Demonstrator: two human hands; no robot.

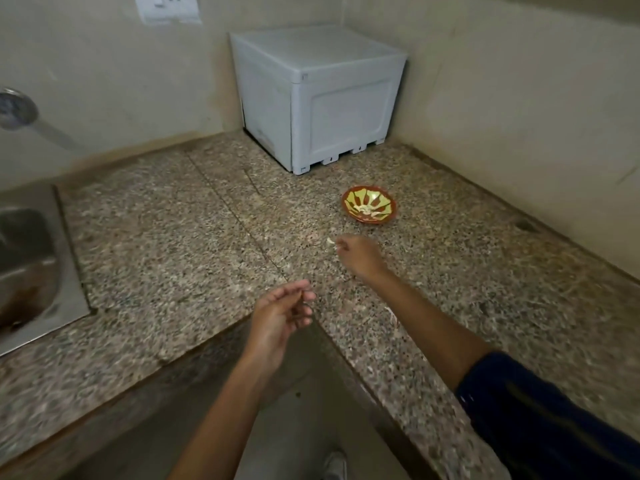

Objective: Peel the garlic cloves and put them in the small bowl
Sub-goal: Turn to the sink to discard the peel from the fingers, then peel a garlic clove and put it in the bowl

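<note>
From the head camera, a speckled stone counter (194, 216) wraps an inner corner. The small bowl (369, 204), red-rimmed with a yellow and brown pattern, sits on it in front of a pale plastic box (322, 95), and pale pieces that look like peeled garlic already lie in its bottom. A sink (27, 258) is set into the counter at far left.

The right hand (360, 254) is stretched out low over the counter, just short of the bowl. A small pale garlic clove (330, 241) lies on the stone right at its fingertips; the frame is blurred, so I cannot tell whether the fingers are bunched in a pinch on something or only closing toward the clove. The left hand (282, 315) hangs near the counter's inner edge with fingers loosely curled and a little apart; nothing can be made out between them.

The step in hand looks like picking up the next clove. To do it well, I would take the clove between thumb and first finger at its ends, bring it back to the left hand, nick the root end with a nail, and strip the skin away from the bowl so only clean cloves go in.
</note>
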